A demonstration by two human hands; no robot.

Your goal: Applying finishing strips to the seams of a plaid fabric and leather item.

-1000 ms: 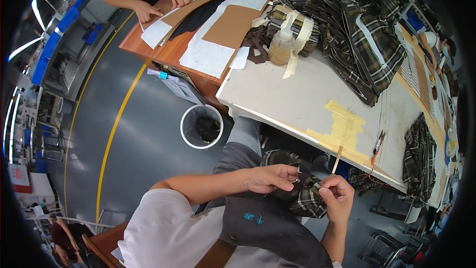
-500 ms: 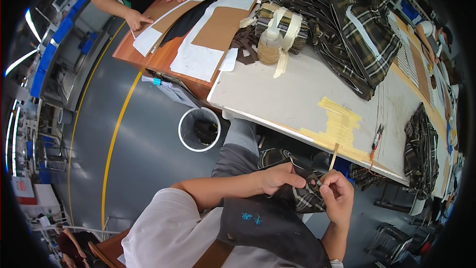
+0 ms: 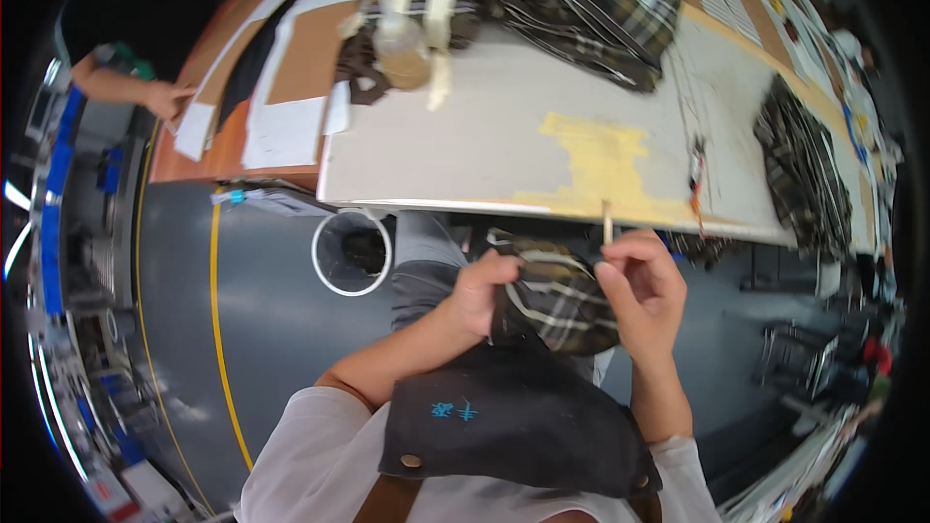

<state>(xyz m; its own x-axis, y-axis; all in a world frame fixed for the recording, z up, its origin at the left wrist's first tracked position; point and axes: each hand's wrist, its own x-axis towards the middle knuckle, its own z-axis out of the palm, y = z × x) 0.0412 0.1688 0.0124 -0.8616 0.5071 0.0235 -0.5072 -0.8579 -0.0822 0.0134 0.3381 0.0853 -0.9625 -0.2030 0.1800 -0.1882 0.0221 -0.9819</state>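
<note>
A dark plaid cloth piece (image 3: 557, 300) hangs in front of my apron, above my lap. My left hand (image 3: 481, 295) is closed on its dark left edge. Between the thumb and fingers of my right hand (image 3: 647, 286) is a thin pale stick (image 3: 607, 223), standing nearly upright. The cloth's right side lies close against that hand; whether the fingers also pinch it, I cannot tell. Beyond the stick, yellow tape (image 3: 596, 160) covers part of the pale tabletop (image 3: 465, 155). Small snips with orange handles (image 3: 696, 179) lie to the right of the tape.
Plaid garments (image 3: 591, 10) are heaped at the back, and another bundle (image 3: 809, 165) lies at the right. A plastic bottle (image 3: 402, 53) stands by cloth scraps. A white bin (image 3: 352, 252) is left of my leg. Another person's hand (image 3: 170, 99) rests near card patterns (image 3: 310, 53).
The view has shifted, so the table sits higher and further left. My hands have moved apart and the plaid cloth is spread wider between them. The stick remains in my right hand.
</note>
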